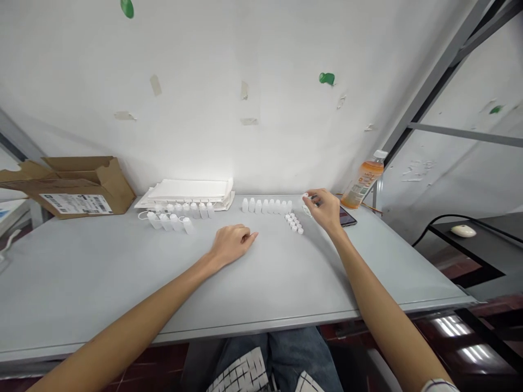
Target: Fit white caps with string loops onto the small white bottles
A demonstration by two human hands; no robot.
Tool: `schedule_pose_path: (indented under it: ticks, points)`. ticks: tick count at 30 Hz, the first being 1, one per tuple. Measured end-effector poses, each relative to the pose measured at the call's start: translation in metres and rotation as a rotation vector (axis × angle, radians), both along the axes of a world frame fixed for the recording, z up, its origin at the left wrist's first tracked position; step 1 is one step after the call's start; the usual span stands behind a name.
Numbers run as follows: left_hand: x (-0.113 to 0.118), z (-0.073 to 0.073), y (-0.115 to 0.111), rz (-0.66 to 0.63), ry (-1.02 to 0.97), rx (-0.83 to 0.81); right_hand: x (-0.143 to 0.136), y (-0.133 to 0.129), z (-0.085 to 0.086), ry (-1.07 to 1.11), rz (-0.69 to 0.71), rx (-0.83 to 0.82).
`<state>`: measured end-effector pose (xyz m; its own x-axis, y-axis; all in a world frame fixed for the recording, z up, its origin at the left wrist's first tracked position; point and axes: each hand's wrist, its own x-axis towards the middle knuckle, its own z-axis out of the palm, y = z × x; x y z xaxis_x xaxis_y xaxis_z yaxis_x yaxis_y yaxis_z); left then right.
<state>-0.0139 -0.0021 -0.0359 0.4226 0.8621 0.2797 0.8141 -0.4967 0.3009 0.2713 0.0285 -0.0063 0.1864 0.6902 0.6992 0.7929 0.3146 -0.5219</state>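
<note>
My right hand [324,209] is raised at the right back of the table, its thumb and forefinger pinching a small white cap [305,195]. Below it, several more white caps [294,223] stand in a tight cluster. A white loop of cord [306,210] shows just under the fingertips. To the left of the caps runs a row of small white plastic bottles [267,206]. My left hand [232,243] rests on the table in front of that row, fingers curled in and thumb pointing right, with nothing visible in it.
More white bottles [188,226], some with cord loops, stand at left before a stack of white sheets [190,189]. An open cardboard box [81,188] sits at the back left. An orange drink bottle [365,182] and a phone [348,218] lie beyond my right hand.
</note>
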Motion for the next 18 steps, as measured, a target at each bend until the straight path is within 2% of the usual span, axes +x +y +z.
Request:
schedule_pose_path:
  ticks: [1,3,5,7,11,15,18]
  points:
    - [0.001,0.0,-0.001,-0.003,-0.05,0.006,-0.005,-0.004,0.004,0.039,0.028,0.043]
    - [0.002,0.0,-0.003,-0.008,-0.152,0.018,-0.021,-0.014,0.011,0.181,0.133,0.024]
    - [0.003,0.0,-0.004,-0.017,-0.227,0.025,-0.04,-0.024,0.014,0.299,0.31,-0.133]
    - [0.003,0.0,-0.006,-0.044,-0.268,0.026,-0.06,-0.034,0.012,0.327,0.502,-0.341]
    - [0.004,-0.001,-0.008,-0.123,-0.29,0.017,-0.088,-0.047,0.004,0.353,0.732,-0.571]
    - [0.005,0.0,-0.008,-0.123,-0.286,-0.026,-0.088,-0.046,0.002,0.325,0.756,-0.639]
    - [0.004,0.002,-0.007,-0.082,-0.318,-0.045,-0.068,-0.034,0.004,0.227,0.612,-0.517]
